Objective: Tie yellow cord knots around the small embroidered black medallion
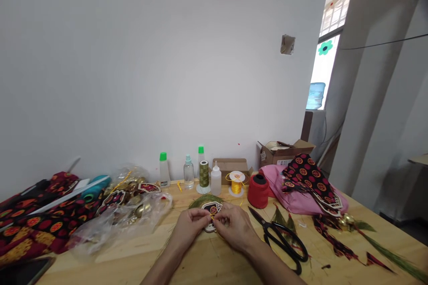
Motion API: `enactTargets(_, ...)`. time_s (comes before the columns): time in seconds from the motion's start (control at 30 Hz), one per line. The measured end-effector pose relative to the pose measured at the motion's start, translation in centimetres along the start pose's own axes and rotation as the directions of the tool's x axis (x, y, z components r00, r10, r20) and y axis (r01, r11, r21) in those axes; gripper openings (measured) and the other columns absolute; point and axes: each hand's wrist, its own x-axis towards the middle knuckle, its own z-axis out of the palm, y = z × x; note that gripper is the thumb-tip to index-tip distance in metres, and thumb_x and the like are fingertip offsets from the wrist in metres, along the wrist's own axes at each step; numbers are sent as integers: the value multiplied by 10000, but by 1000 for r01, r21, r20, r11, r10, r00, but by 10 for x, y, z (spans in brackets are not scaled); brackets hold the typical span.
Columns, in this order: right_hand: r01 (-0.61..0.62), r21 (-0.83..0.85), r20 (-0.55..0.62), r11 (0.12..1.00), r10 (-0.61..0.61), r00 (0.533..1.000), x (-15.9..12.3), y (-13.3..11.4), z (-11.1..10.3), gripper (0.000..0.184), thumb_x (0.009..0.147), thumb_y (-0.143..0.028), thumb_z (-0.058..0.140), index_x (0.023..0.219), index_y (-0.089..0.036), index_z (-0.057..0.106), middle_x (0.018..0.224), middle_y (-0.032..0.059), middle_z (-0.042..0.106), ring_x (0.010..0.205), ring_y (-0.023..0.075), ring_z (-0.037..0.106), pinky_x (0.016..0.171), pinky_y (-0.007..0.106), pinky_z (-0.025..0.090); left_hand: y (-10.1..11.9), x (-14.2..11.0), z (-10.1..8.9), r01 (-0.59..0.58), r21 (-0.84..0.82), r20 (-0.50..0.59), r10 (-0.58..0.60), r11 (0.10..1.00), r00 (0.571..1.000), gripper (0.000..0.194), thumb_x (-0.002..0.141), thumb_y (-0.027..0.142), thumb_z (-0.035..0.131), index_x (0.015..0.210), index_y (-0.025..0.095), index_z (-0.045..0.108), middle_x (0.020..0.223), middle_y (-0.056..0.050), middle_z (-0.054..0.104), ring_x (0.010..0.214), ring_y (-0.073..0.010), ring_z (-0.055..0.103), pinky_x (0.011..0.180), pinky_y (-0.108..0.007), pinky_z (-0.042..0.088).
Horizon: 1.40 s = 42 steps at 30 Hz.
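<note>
Over the wooden table, my left hand point(187, 228) and my right hand point(238, 227) meet fingertip to fingertip, both closed in a pinch. A short bit of yellow cord point(211, 217) shows between them. Just beneath lies a dark patterned fabric pendant point(210, 208) with a pale edge, partly covered by my fingers. Green tassel threads point(202, 199) fan out behind it. Right of my right hand rests a pair of black-handled scissors point(279, 238), blades pointing toward the back left.
Behind my hands stand a yellow cord spool point(236, 185), a red thread cone point(258, 191), a white squeeze bottle point(216, 180) and a green thread spool point(203, 174). At left, a plastic bag point(122, 227) with gold bells lies beside patterned fabric point(36, 227). Pink cloth point(290, 196) lies right.
</note>
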Motion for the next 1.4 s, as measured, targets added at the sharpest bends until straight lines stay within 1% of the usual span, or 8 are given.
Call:
enactTargets(0.2, 5, -55, 10, 998, -4, 1000, 0, -3, -3, 282, 765, -261, 398, 574, -198, 597, 551, -26, 484, 554, 84, 422, 470, 190, 215, -1, 2, -1, -11, -5, -19, 11, 1000, 1000, 195, 463, 220, 707, 610, 110, 640, 561, -24, 675, 533, -133, 574, 545, -217, 415)
enactTargets(0.47, 11, -25, 52, 1000, -9, 999, 0, -4, -3, 308, 804, -271, 350, 659, -201, 612, 656, -3, 550, 621, 97, 462, 505, 190, 239, -1, 2, -1, -37, -43, -73, 34, 998, 997, 214, 469, 163, 706, 660, 110, 625, 589, -31, 678, 558, -129, 586, 568, -221, 446)
enactTargets(0.73, 20, -75, 66, 997, -15, 998, -1, -7, -6, 312, 814, -292, 327, 714, -223, 614, 666, -3, 561, 617, 102, 474, 497, 198, 232, -3, 2, 0, -74, -51, -108, 68, 996, 992, 245, 469, 156, 703, 695, 110, 624, 568, -27, 670, 536, -125, 583, 542, -212, 449)
enactTargets(0.97, -1, -118, 77, 993, 10, 997, -1, -8, -6, 321, 821, -300, 301, 739, -230, 604, 691, -2, 577, 632, 106, 486, 508, 198, 242, -4, 2, 1, -66, -62, -144, 56, 996, 988, 285, 465, 189, 707, 725, 116, 617, 591, -42, 673, 552, -142, 593, 532, -218, 445)
enactTargets(1.07, -6, -83, 72, 997, 12, 997, -1, -7, -5, 328, 823, -297, 301, 712, -218, 599, 684, -2, 577, 633, 104, 486, 515, 192, 253, -1, 0, 4, -48, -70, -147, 38, 996, 988, 299, 444, 190, 716, 716, 118, 615, 588, -36, 670, 549, -149, 593, 528, -226, 447)
enactTargets(1.17, -29, -12, 60, 1000, 29, 998, -1, -6, -4, 313, 812, -270, 325, 666, -195, 592, 650, -5, 564, 615, 98, 474, 511, 182, 263, 0, -1, 5, -31, -69, -99, 24, 997, 995, 303, 441, 197, 720, 714, 118, 615, 563, -25, 660, 538, -145, 587, 536, -235, 444)
enactTargets(1.33, -64, 167, 26, 984, 60, 998, 1, -2, 2, 257, 758, -221, 399, 631, -179, 618, 557, -19, 519, 573, 94, 439, 499, 177, 275, 0, -2, 5, -17, -31, 4, 17, 999, 1000, 289, 455, 203, 718, 713, 117, 621, 558, -17, 651, 534, -129, 576, 556, -228, 434)
enactTargets(1.4, -107, 263, -3, 959, 111, 994, 2, 1, 7, 227, 718, -216, 442, 603, -179, 634, 531, -21, 497, 552, 94, 423, 487, 180, 275, 0, -3, 5, -16, -9, 20, 16, 1000, 1000, 280, 464, 199, 714, 714, 111, 623, 567, -21, 653, 539, -124, 573, 562, -221, 429)
